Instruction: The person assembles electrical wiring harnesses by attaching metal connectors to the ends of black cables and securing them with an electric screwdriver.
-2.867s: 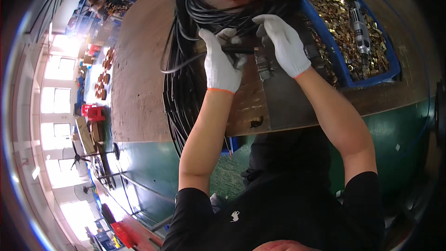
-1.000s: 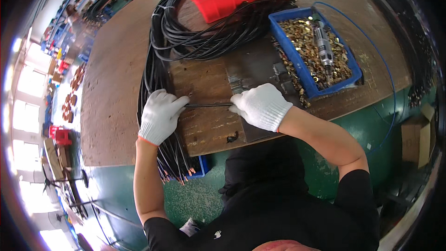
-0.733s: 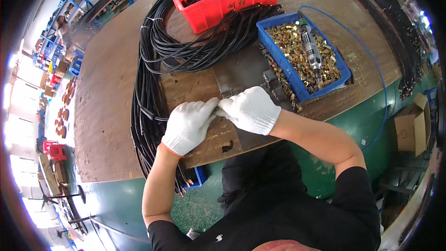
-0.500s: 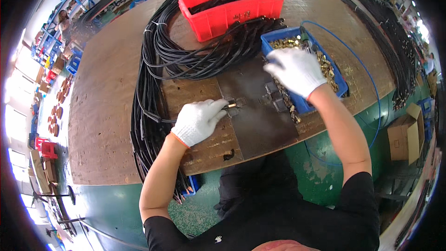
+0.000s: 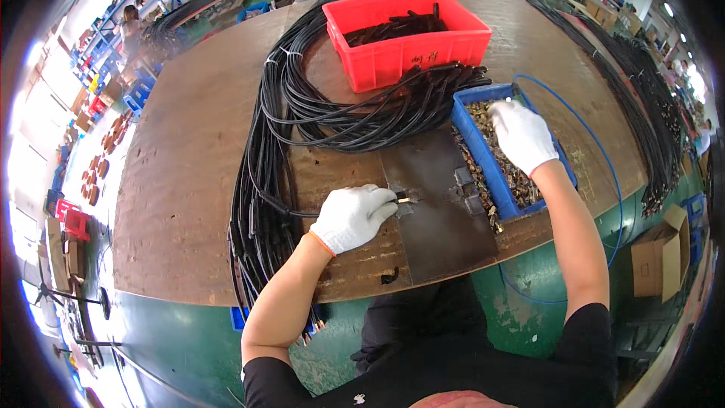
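Observation:
My left hand [image 5: 352,217], in a white knit glove, pinches the end of a black cable [image 5: 300,214]. A small brass fitting [image 5: 404,200] pokes out past its fingertips, over a dark plate [image 5: 442,238] on the table. My right hand [image 5: 522,136], gloved the same way, is over the far half of a blue tray [image 5: 473,143] filled with small brass-coloured metal parts [image 5: 521,185]. Its fingers are curled together; whatever lies in them is hidden. Small metal blocks [image 5: 468,193] sit on the plate between my hands.
Behind the plate stands a red bin [image 5: 411,60] of black pieces. A thick bundle of black cables [image 5: 260,159] curves round its left. A blue hose [image 5: 604,132] loops right of the tray. Loose parts [image 5: 483,189] lie along the tray's left side. An opened carton [image 5: 658,261] is on the floor.
My right hand has shifted from the tray's left edge to over its far part, fingers drawn in. My left hand still holds the cable end. The whole view has shifted slightly.

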